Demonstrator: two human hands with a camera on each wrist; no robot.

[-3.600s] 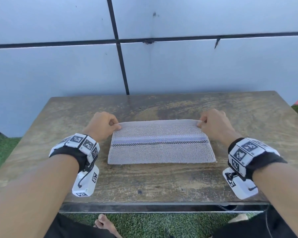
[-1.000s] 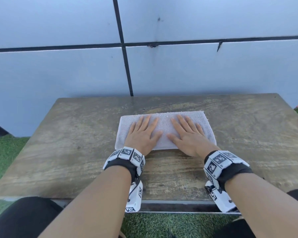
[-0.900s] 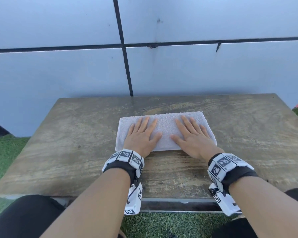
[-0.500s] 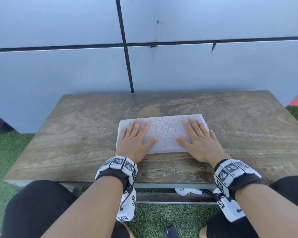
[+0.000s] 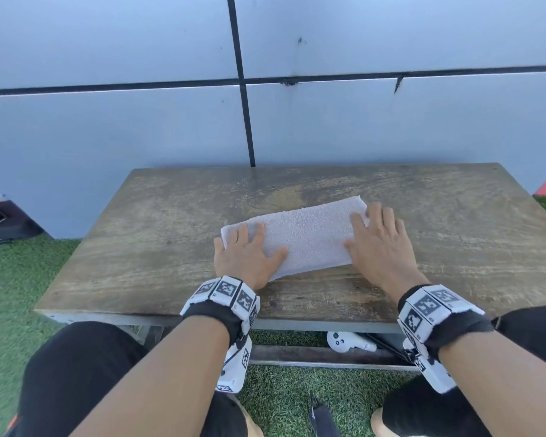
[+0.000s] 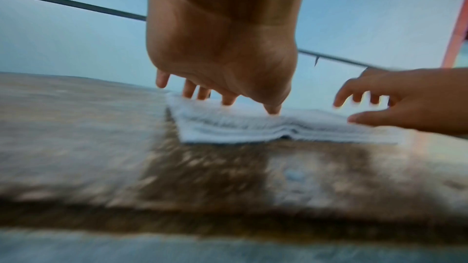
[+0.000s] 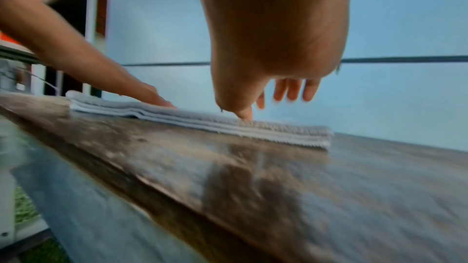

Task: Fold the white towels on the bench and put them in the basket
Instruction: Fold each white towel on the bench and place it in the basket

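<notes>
The folded towel (image 5: 300, 234) lies askew mid-bench (image 5: 145, 247), its right end nearer the wall. The left hand (image 5: 245, 257) and right hand (image 5: 380, 247) rest flat at its ends, fingers spread, gripping nothing. Bare wood lies on all sides of it.

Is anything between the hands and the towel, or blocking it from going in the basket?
Nothing is between them: the left hand and right hand already touch the folded white towel on the wooden bench. No basket shows in any view, so the way there can't be judged.
</notes>
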